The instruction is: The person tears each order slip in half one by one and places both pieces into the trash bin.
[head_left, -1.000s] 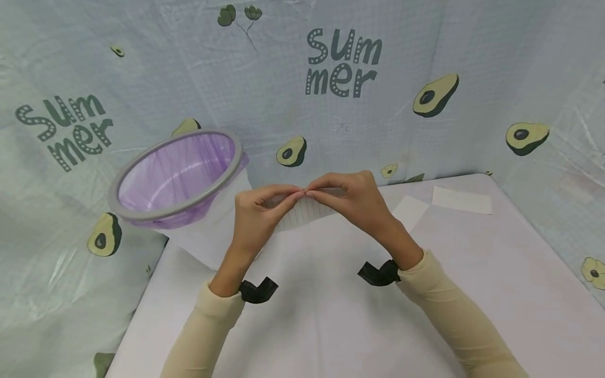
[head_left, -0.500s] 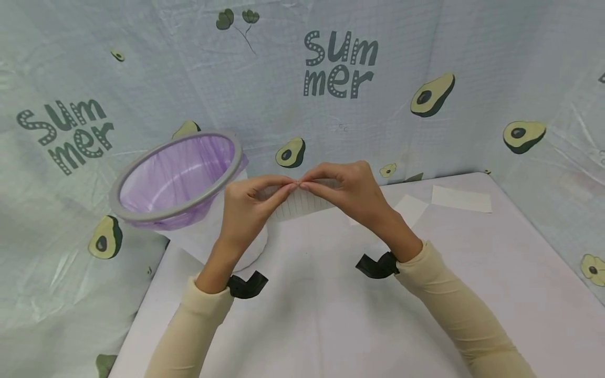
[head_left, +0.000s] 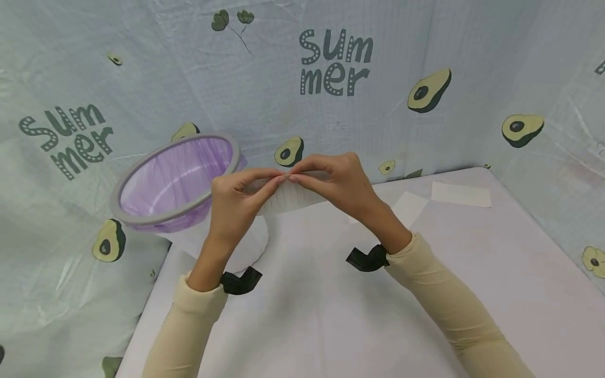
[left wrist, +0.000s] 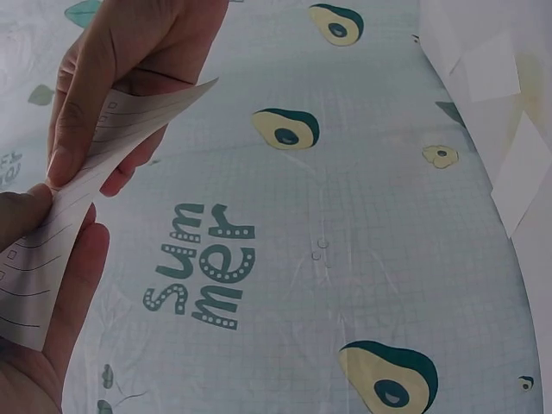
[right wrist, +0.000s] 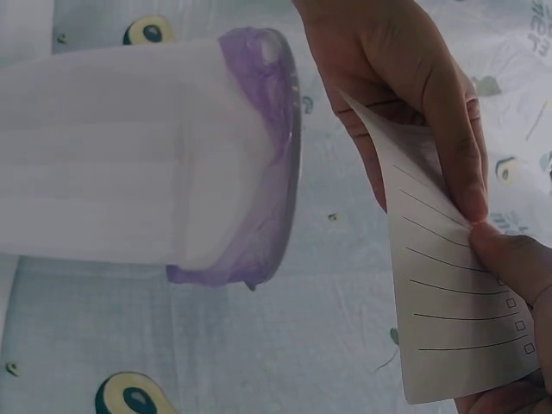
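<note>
A white slip of lined paper with small checkboxes (right wrist: 448,302) is held up between both hands. My left hand (head_left: 231,202) pinches its upper edge between thumb and fingers. Right beside it my right hand (head_left: 342,186) pinches the same edge, so the fingertips of both hands meet at the middle. In the left wrist view the paper (left wrist: 103,164) bends a little, its checkboxes along the pinched edge. From the head, part of the sheet hangs behind the hands.
A white bin (head_left: 241,244) with a grey rim and purple liner (head_left: 184,173) stands tilted in view at the left. Two blank paper slips (head_left: 460,194) lie at the table's back right. A printed curtain (head_left: 264,94) hangs behind the white table (head_left: 302,315).
Both hands have moved up and left with the paper, closer to the bin. Their pinch on the edge stays the same.
</note>
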Action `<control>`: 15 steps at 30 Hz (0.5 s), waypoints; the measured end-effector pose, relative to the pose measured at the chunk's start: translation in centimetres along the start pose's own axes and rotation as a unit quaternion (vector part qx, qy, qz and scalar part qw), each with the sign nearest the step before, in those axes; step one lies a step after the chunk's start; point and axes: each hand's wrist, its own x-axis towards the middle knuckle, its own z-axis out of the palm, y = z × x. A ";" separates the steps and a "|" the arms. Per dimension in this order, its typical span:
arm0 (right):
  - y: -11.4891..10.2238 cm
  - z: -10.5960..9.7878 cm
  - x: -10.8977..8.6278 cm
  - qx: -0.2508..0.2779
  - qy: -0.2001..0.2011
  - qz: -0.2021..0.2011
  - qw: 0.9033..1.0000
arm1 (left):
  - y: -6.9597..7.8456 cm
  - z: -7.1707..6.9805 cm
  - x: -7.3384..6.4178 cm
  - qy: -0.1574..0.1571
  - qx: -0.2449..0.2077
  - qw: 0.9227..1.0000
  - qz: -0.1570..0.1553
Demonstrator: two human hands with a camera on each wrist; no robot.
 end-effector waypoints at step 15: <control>1.0 1.2 1.4 0.018 -0.003 -0.031 0.999 | -0.3 -1.3 0.1 0.012 0.032 0.999 0.002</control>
